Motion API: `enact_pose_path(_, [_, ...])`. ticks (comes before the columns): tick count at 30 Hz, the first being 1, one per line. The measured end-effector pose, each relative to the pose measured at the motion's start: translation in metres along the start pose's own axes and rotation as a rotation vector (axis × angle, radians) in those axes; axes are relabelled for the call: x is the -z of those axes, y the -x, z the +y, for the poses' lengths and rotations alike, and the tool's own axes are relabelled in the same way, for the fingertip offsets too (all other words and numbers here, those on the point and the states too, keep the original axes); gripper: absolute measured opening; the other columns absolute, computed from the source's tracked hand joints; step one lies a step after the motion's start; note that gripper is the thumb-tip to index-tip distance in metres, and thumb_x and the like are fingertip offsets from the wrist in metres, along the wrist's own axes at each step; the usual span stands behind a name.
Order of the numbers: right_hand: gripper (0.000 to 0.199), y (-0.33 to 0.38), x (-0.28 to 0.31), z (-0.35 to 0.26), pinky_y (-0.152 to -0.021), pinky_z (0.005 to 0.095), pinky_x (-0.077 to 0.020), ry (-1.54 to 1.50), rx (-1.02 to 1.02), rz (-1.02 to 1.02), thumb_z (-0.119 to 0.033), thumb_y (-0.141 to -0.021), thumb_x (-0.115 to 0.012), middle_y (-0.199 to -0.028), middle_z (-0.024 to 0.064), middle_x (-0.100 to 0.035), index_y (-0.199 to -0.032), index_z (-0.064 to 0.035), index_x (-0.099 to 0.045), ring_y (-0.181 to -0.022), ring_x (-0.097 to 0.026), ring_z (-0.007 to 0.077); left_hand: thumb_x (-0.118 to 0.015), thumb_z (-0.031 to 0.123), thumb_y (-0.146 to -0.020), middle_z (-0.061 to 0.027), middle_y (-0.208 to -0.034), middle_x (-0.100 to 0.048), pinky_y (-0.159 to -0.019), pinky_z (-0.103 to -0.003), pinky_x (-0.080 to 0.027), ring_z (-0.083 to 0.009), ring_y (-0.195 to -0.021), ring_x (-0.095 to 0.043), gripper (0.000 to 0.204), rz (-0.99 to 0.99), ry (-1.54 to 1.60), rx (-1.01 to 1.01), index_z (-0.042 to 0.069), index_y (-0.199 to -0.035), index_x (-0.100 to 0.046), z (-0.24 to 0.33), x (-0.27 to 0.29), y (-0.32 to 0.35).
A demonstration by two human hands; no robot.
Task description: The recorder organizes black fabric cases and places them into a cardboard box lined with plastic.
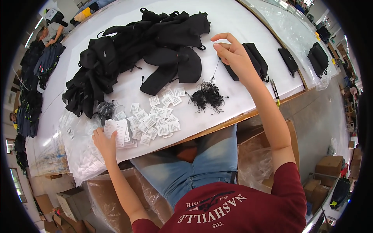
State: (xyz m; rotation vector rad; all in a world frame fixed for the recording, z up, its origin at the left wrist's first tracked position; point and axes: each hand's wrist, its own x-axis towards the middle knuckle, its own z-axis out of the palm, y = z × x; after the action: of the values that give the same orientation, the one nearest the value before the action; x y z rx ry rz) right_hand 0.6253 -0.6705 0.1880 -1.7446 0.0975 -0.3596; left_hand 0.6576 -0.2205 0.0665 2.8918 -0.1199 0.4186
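Bench (233, 23): white, smooth; your tags slide easily near its front edge.
Bags (147, 46): black, soft fabric, heaped mid-bench; straps could snag your cord.
Cords (206, 96): wiry black tangle; pulling one may drag others.
Tags (155, 116): small white paper, scattered.
Right hand (233, 54): fingertips pinching one cord, raised.
Left hand (103, 141): fingers pressed flat on tag stack (116, 130).

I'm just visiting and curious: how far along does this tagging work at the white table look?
Early, it seems. Done: I can't pick out a tag on any black bag. In hand: the right hand lifts one thin black string from the bundle of strings, while the left hand rests on a stack of white paper tags. Left: many loose tags and a big pile of black bags.
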Motion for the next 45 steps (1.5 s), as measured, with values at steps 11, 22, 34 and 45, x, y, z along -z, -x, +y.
enact_pose_path(11, [0.015, 0.007, -0.031, 0.001, -0.049, 0.0193, -0.0245, -0.107, -0.141, -0.139, -0.02, -0.093, -0.053, -0.06, -0.0087, -0.038, -0.101, -0.0071, -0.052, -0.056, -0.03, 0.0014, -0.056, 0.015, -0.091, -0.0181, -0.125, -0.05, -0.099, -0.031, -0.034, -0.0232, -0.115, -0.047, 0.048, -0.248, 0.844, 0.295, -0.005, -0.13, -0.039, 0.029, 0.04, 0.031])
enact_pose_path(22, [0.012, 0.102, -0.088, 0.024, -0.052, 0.0195, -0.0214, -0.29, -0.26, -0.501, -0.013, -0.093, -0.056, -0.056, -0.0091, -0.034, -0.102, -0.0072, -0.052, -0.054, -0.028, 0.0009, -0.059, 0.012, -0.09, -0.0012, -0.089, -0.043, -0.071, -0.019, -0.034, -0.0079, -0.079, -0.04, 0.031, -0.393, 1.278, 0.26, 0.006, -0.115, -0.042, 0.138, 0.025, 0.082])
enact_pose_path(34, [0.022, 0.157, -0.112, 0.04, -0.047, 0.0186, -0.0205, -0.608, -0.39, -0.294, -0.014, -0.098, -0.046, -0.055, -0.0072, -0.036, -0.118, -0.0078, -0.038, -0.05, -0.028, 0.0004, -0.061, 0.0, -0.087, -0.0065, -0.095, -0.06, -0.068, -0.022, -0.045, -0.0087, -0.073, -0.053, 0.025, -0.375, 1.552, 0.188, 0.003, -0.106, -0.045, 0.19, 0.026, 0.102])
enact_pose_path(45, [0.027, 0.159, -0.108, 0.041, -0.051, 0.0166, -0.0263, -0.646, -0.434, -0.318, -0.012, -0.093, -0.055, -0.06, -0.0064, -0.05, -0.115, -0.0052, -0.04, -0.052, -0.035, 0.0004, -0.065, -0.001, -0.084, -0.0054, -0.091, -0.059, -0.075, -0.022, -0.046, -0.0102, -0.08, -0.056, 0.024, -0.238, 1.427, 0.13, 0.002, -0.102, -0.05, 0.188, 0.025, 0.109])
